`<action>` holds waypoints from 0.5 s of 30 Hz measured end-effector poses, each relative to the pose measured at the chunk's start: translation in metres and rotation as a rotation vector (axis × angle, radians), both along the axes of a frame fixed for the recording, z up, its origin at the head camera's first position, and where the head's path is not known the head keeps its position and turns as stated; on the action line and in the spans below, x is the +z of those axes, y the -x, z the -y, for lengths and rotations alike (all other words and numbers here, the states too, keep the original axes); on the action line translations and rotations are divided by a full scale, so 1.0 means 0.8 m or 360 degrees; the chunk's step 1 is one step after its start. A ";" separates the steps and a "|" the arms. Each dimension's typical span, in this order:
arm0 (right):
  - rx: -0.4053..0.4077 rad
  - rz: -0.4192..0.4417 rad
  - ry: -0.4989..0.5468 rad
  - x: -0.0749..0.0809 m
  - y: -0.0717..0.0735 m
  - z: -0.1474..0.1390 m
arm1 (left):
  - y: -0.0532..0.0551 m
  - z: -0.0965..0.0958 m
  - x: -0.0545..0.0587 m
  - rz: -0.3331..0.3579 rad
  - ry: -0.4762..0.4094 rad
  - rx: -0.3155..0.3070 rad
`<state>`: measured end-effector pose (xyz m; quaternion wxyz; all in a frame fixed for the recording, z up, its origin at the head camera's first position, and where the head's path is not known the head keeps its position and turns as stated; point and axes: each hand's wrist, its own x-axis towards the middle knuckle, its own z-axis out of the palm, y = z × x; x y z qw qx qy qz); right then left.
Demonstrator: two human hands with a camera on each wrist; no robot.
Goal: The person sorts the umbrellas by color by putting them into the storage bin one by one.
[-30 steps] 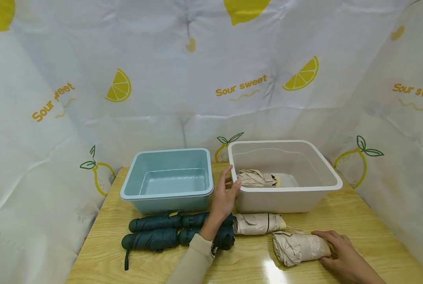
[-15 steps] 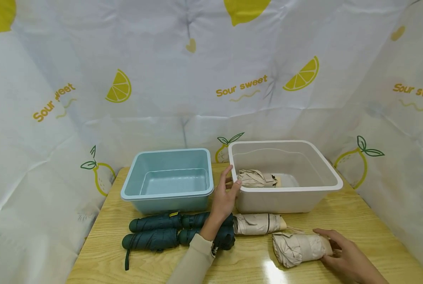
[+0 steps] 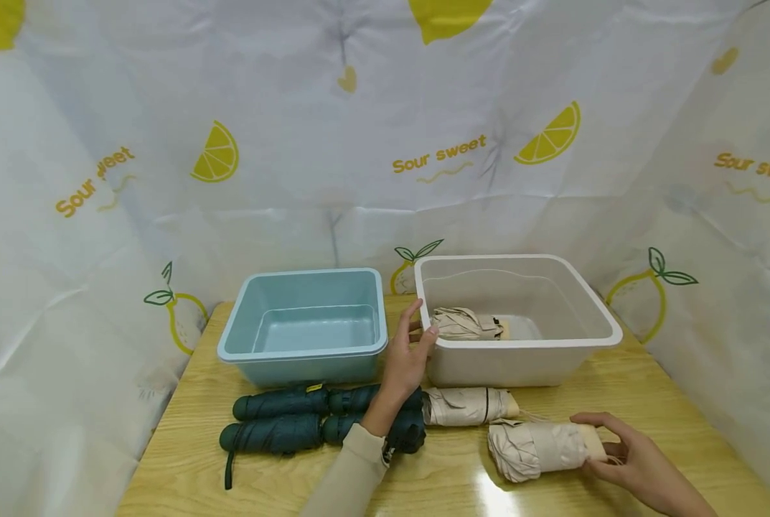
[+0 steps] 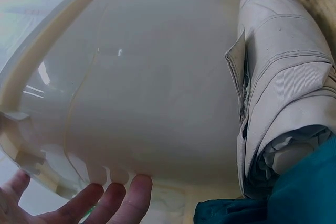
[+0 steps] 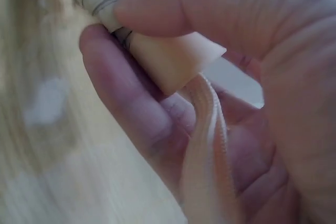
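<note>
In the head view my right hand (image 3: 633, 459) pinches the handle end of a folded beige umbrella (image 3: 542, 449) at the front right. The right wrist view shows thumb and fingers on either side of its pale handle (image 5: 173, 59), a cord loop (image 5: 207, 129) hanging from the end. My left hand (image 3: 407, 359) rests with spread fingers against the left front corner of a white bin (image 3: 520, 362). Inside that bin lies another beige umbrella (image 3: 465, 325). Just in front, a third beige umbrella (image 3: 465, 407) lies on the table, also close beside the bin in the left wrist view.
A blue bin (image 3: 307, 370) stands left of the white one. Several dark green folded umbrellas (image 3: 281, 434) lie in two rows before it on the wooden table (image 3: 184, 467), partly hidden under my left forearm (image 3: 352, 467). A white lemon-print sheet (image 3: 333, 143) hangs behind and at both sides.
The beige umbrella in my right hand has shifted slightly left and turned a little, showing more of its pale handle. My left hand stays at the white bin's corner.
</note>
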<state>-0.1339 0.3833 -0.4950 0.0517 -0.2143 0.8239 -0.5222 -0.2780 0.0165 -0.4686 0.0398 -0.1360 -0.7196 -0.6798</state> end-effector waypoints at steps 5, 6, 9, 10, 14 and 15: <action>0.0124 0.0155 0.0147 0.009 0.002 0.004 | 0.001 0.000 -0.002 0.0017 0.0019 -0.0004; 0.0134 0.0158 0.0154 0.010 0.002 0.005 | 0.001 -0.001 -0.002 0.0020 0.0018 -0.0006; 0.0143 0.0197 0.0199 0.014 0.001 0.008 | 0.000 -0.001 -0.002 0.0026 0.0019 -0.0008; 0.0141 0.0208 0.0217 0.015 0.001 0.010 | 0.001 -0.001 -0.002 0.0023 0.0021 -0.0008; 0.0134 0.0219 0.0271 0.021 0.004 0.016 | 0.001 -0.001 -0.001 0.0009 0.0031 0.0006; 0.0135 0.0214 0.0276 0.023 0.005 0.018 | 0.001 -0.001 -0.001 0.0008 0.0029 0.0007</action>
